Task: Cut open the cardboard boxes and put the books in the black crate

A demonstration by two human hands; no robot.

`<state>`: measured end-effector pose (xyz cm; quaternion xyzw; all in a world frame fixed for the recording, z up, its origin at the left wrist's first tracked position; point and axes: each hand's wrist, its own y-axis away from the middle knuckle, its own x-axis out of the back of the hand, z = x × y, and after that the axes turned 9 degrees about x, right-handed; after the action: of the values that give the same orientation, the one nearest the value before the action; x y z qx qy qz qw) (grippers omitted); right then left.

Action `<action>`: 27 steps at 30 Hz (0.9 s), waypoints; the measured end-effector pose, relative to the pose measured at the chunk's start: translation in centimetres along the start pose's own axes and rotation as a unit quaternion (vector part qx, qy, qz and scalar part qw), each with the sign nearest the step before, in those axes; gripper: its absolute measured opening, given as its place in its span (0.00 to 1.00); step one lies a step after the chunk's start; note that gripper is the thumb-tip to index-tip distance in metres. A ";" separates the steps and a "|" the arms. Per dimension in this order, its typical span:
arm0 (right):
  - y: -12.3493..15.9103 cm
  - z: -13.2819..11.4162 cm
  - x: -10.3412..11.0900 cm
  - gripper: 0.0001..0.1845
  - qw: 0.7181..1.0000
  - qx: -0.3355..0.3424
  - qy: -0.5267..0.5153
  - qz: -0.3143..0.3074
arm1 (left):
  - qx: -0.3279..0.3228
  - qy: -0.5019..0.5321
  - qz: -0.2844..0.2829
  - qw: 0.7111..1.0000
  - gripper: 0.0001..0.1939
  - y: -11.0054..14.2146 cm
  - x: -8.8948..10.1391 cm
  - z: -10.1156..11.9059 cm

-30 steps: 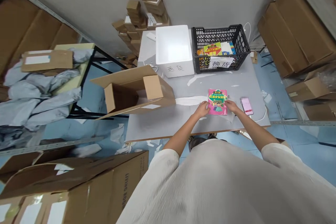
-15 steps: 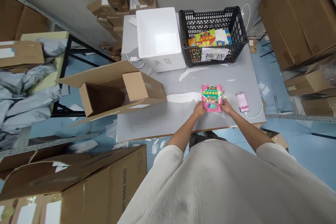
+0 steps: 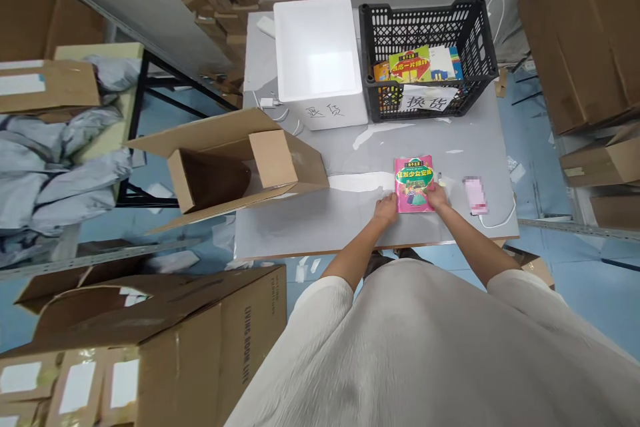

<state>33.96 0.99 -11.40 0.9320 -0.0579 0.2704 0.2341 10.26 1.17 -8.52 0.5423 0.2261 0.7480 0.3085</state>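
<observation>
A pink picture book [image 3: 411, 201] with a green oval and yellow title lies face up near the front of the grey table [image 3: 280, 237]. At its lower left edge, my left hand [image 3: 387, 207] is closed on the border, fingertips partly hidden. My right hand [image 3: 437, 196] grips the lower right side, its thumb over the cover. To the right of that hand lies a pink, blurred-out phone-like object [image 3: 475, 195] with a white cable.
Behind the book stand a white foam box [image 3: 323, 110] and a black plastic crate [image 3: 373, 97] holding several books [image 3: 410, 65]. An open cardboard box [image 3: 305, 160] sits at the table's left. Grey parcels [image 3: 65, 180] fill a shelf; large cartons [image 3: 215, 340] stand lower left.
My right thumb now reaches further over the cover's lower right corner. The book has tilted slightly, and the whole view has shifted, so everything appears further right.
</observation>
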 end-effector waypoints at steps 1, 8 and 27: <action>0.1 -0.2 0.5 0.19 1.000 -0.013 0.004 0.017 | -0.002 -0.002 0.002 1.000 0.30 0.0 0.2 0.2; 1.8 -0.8 4.6 0.19 0.996 -0.027 -0.020 0.078 | 0.005 -0.026 0.070 0.997 0.21 -1.9 1.1 2.5; 2.6 -2.4 4.6 0.18 0.998 -0.011 -0.041 0.049 | 0.004 0.006 0.070 0.998 0.17 -3.7 0.8 1.9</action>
<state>36.10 -0.07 -6.16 0.9359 -0.1163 0.2421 0.2280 12.64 4.35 -9.87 0.5535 0.1923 0.7702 0.2517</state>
